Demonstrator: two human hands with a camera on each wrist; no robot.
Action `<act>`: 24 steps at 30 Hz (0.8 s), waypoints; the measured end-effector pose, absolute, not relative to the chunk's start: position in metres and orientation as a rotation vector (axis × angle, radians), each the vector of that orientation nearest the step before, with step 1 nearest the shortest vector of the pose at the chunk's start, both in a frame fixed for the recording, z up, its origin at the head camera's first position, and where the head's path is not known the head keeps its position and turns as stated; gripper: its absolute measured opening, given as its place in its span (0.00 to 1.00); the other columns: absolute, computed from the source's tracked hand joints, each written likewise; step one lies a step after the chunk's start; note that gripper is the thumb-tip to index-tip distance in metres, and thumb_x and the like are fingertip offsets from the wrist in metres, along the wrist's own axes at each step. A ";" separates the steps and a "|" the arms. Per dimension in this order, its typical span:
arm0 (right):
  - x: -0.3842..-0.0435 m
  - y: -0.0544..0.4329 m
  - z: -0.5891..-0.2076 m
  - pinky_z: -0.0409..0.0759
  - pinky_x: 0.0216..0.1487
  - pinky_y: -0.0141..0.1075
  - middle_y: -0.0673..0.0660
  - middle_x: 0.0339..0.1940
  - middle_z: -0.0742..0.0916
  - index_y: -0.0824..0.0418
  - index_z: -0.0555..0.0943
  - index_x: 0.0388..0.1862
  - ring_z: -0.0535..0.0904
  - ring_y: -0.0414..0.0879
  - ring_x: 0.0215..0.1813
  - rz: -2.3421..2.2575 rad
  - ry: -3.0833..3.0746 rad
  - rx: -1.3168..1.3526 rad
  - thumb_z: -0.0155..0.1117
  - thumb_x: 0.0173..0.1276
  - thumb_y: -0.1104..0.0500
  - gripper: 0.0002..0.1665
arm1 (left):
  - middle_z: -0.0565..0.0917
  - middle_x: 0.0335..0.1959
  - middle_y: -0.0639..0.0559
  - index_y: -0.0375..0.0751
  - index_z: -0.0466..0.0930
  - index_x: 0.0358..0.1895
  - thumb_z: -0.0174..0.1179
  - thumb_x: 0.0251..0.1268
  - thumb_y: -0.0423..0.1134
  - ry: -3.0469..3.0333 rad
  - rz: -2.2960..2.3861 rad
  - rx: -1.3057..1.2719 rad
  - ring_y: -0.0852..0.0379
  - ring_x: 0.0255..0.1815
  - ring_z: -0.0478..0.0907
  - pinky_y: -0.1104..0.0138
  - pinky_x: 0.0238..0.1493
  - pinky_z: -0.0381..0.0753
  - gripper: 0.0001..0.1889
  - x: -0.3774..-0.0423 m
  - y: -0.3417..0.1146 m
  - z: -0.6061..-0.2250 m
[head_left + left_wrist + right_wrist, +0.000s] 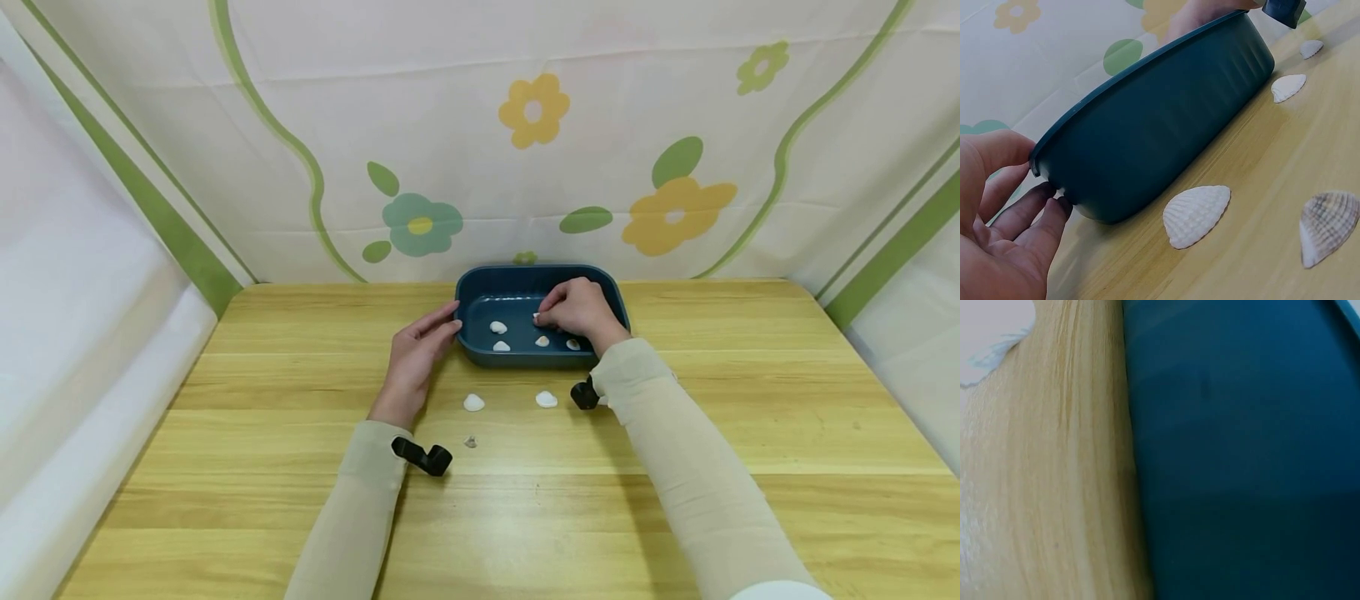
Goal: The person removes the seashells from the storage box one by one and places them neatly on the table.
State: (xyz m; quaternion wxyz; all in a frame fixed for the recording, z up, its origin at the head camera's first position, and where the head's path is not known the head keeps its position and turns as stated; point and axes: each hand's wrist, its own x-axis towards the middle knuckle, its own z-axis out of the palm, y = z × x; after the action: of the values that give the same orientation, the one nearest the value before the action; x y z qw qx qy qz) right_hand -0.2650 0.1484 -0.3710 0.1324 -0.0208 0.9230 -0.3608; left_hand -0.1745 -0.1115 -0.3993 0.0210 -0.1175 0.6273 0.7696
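A dark blue rectangular basin (510, 359) stands at the back of the table. My left hand (414, 360) touches its left end, thumb at the rim and fingertips against the outer wall; the left wrist view shows these fingers (1035, 219) only slightly bent. Inside the basin, my right hand (581, 310) pinches a small white seashell (536, 317), mostly covered by the fingertips. Several shells lie on the basin floor, among them a white shell (498, 327) and a brownish shell (542, 341). The right wrist view shows the basin's outer wall (1241, 425) but not the hand.
In front of the basin lie a white shell (474, 402), another white shell (546, 400) and a grey-striped shell (1329, 228). A further shell (1311, 49) sits near the right wrist camera (585, 394). Behind the wooden table (300, 392) hangs a flowered curtain (450, 125).
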 end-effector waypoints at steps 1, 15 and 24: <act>-0.265 0.149 -0.371 0.87 0.40 0.38 0.56 0.43 0.92 0.56 0.92 0.41 0.87 0.47 0.37 -1.050 2.679 -0.061 0.80 0.69 0.53 0.09 | 0.85 0.70 0.58 0.53 0.88 0.66 0.69 0.75 0.38 1.942 2.389 -0.359 0.61 0.68 0.82 0.66 0.74 0.80 0.19 -0.175 -0.112 -0.400; -0.265 0.148 -0.374 0.86 0.43 0.40 0.56 0.41 0.92 0.55 0.92 0.39 0.87 0.48 0.39 -1.015 2.722 -0.106 0.80 0.67 0.52 0.09 | 0.85 0.70 0.59 0.54 0.88 0.66 0.69 0.76 0.38 1.951 2.375 -0.371 0.60 0.70 0.82 0.65 0.76 0.79 0.19 -0.175 -0.111 -0.399; -0.266 0.149 -0.373 0.85 0.52 0.43 0.57 0.54 0.90 0.53 0.93 0.42 0.84 0.53 0.50 -0.975 2.686 -0.113 0.78 0.68 0.50 0.09 | 0.85 0.69 0.60 0.55 0.89 0.65 0.69 0.75 0.39 1.946 2.378 -0.375 0.61 0.70 0.82 0.66 0.75 0.79 0.18 -0.174 -0.112 -0.399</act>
State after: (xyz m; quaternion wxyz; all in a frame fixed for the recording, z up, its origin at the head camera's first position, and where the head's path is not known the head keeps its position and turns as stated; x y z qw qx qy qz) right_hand -0.2658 0.1487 -0.3729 0.1405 -0.0390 0.9299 -0.3375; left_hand -0.1743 -0.1117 -0.3992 0.0229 -0.1210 0.6284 0.7681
